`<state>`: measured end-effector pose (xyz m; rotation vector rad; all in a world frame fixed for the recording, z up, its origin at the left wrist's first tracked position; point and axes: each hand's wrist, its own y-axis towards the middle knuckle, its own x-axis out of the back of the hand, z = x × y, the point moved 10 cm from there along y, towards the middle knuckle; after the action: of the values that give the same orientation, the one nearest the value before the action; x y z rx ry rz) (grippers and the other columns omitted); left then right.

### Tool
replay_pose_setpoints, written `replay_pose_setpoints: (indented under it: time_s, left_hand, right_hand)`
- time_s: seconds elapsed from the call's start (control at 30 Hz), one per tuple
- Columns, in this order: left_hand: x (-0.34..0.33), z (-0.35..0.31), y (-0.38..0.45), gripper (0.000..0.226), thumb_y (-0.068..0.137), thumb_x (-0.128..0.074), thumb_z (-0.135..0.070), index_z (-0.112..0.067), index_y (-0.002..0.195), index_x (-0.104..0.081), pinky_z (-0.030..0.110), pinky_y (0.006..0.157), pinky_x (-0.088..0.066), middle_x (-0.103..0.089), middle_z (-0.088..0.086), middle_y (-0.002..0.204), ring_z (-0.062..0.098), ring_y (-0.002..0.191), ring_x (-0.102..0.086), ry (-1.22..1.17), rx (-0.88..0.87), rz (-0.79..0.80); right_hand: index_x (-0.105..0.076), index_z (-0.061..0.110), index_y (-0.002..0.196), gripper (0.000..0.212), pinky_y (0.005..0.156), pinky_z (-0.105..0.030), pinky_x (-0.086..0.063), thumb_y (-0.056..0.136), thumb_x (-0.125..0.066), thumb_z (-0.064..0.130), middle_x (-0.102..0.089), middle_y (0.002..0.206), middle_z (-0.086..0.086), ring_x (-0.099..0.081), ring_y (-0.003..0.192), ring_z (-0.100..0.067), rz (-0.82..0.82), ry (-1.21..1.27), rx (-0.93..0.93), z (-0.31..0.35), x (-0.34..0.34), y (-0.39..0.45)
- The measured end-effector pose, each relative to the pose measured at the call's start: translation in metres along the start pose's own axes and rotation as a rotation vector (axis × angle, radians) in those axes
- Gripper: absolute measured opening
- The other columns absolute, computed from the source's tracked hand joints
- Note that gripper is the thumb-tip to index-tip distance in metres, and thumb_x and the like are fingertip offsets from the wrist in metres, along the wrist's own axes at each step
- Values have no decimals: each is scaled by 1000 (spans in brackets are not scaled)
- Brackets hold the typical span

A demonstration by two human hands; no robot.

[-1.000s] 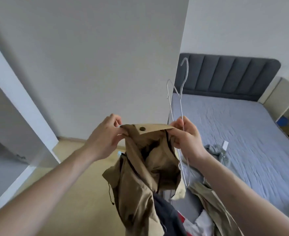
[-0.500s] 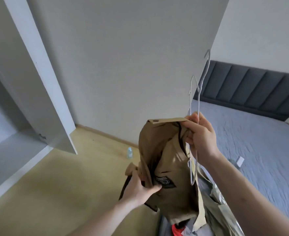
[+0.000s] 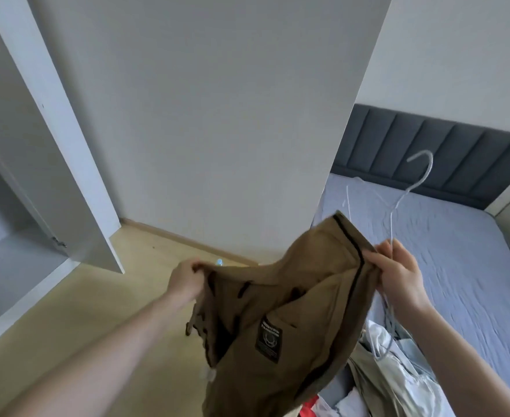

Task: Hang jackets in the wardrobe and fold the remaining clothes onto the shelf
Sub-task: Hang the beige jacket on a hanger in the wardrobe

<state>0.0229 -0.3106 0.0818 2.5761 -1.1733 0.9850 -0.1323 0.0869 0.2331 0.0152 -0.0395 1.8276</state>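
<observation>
**Jacket spread open between both hands, hanger ready**

Closest to us, the tan cotton jacket with the black inner label hangs in the air in front of the person, well short of the wardrobe. Half a second ago it drooped as a narrow bundle from one side; now we see it pulled wide, lining and label facing us. That is the change that matters: the neck opening is exposed, so we judge the hanger can go in next.

The left hand has come up from the lower front of the cloth and now pinches the jacket's left edge, fingers curled round the fabric. The right hand grips the zip-side edge and, in the same grasp, the thin white wire hanger, whose hook has tipped from upright to lean out over the bed.

Below the right forearm lies a heap of pale and red clothes on the bed's near edge, the folding work not yet begun, by our reckoning.

Further out, the light wooden floor runs to the open white wardrobe door, with the white wardrobe shelf at far left. No rail is in view. Beyond, the grey-blue bed meets its dark padded headboard.
</observation>
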Motion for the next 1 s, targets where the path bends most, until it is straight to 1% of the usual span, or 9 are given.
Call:
replay_pose_setpoints:
  time_s: [0.17, 0.27, 0.33, 0.4, 0.53, 0.6, 0.77, 0.9, 1.0]
  left_hand:
    - [36, -116, 5, 23, 97, -60, -21, -9, 80, -70, 32, 64, -41, -68, 5, 74, 18, 75, -60, 164, -371, 168]
    - [48, -173, -13, 31, 95, -61, -29, -8, 72, -66, 23, 48, -34, -51, -1, 53, 8, 49, -41, 194, -477, 318]
    - [48, -204, -30, 29, 94, -63, -29, -13, 70, -67, 20, 50, -33, -48, -10, 53, 7, 50, -38, 213, -541, 429]
    - [39, -224, -51, 24, 92, -64, -29, -14, 73, -69, 25, 58, -39, -57, -7, 60, 8, 56, -44, 266, -604, 552]
    - [29, -245, -77, 21, 89, -62, -29, -15, 75, -69, 34, 60, -43, -63, 6, 68, 7, 59, -46, 339, -724, 643]
    - [43, -250, -70, 20, 87, -63, -26, -15, 72, -68, 29, 57, -40, -59, 5, 63, 6, 57, -44, 272, -733, 586]
    - [82, -214, -31, 26, 79, -82, -44, -24, 69, -70, 17, 57, -39, -58, -12, 59, 3, 55, -47, 191, -649, 403]
    - [78, -135, -23, 43, 66, -85, -65, -35, 94, -73, 11, 69, -46, -72, -16, 91, 0, 81, -65, 62, -434, 502]
    - [37, -72, -38, 29, 75, -88, -42, -31, 98, -75, 10, 80, -47, -76, -16, 97, -2, 92, -67, -42, -319, 595]
  right_hand:
    - [-35, 17, 74, 41, 49, -28, -30, 92, -72, 14, -41, 56, 14, -36, 44, -4, -87, -480, 9, -43, 14, -3]
    - [-55, 21, 91, 29, 54, -31, -35, 83, -80, 33, -59, 78, 7, -50, 52, -6, -169, -669, 25, -43, 2, -11]
    - [-57, 35, 105, 44, 55, -30, -38, 74, -85, 46, -60, 96, 13, -54, 61, -11, -94, -609, 78, -34, -28, -16]
    - [-56, 42, 110, 58, 50, -23, -39, 63, -87, 55, -61, 95, 25, -47, 53, -6, 55, -520, 192, -11, -74, -22]
    - [-45, 22, 87, 61, 49, -18, -38, 56, -90, 49, -67, 89, 30, -42, 51, -5, 360, -373, 237, 15, -157, -28]
    - [-34, 19, 76, 64, 52, -22, -35, 60, -88, 49, -50, 63, 20, -39, 55, -8, 412, -395, 222, 19, -175, -26]
    - [-29, 26, 67, 46, 56, -33, -27, 81, -73, 23, -31, 67, -2, -29, 63, -17, 405, -166, 137, 20, -194, -16]
    - [-31, 27, 65, 50, 47, -18, -33, 95, -63, 2, -33, 63, 3, -32, 55, -10, 433, 53, 67, 13, -205, -12]
    - [-31, 28, 67, 45, 47, -17, -30, 91, -63, 7, -32, 63, 3, -30, 55, -9, 455, 69, 71, 14, -208, -8]
